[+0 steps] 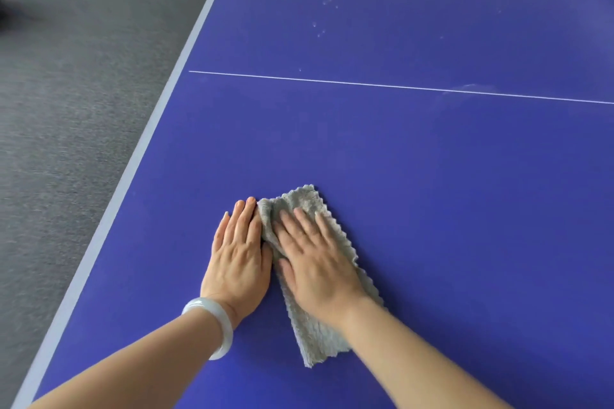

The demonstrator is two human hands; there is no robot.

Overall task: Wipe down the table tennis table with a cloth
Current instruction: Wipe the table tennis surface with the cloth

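Observation:
A grey fluffy cloth (312, 335) with a zigzag edge lies folded on the blue table tennis table (432, 176), near its front left part. My right hand (315, 262) lies flat on the cloth with straight fingers, pressing it down. Flat on the bare table lies my left hand (237, 256), just left of the cloth, its fingertips touching the cloth's left edge. A pale bangle (216, 319) sits on my left wrist.
A thin white line (365, 83) crosses the table beyond the hands. Small pale specks and smears (327, 15) dot the far surface. The table's grey left border (133, 163) runs diagonally, with grey carpet floor (66, 109) beyond it.

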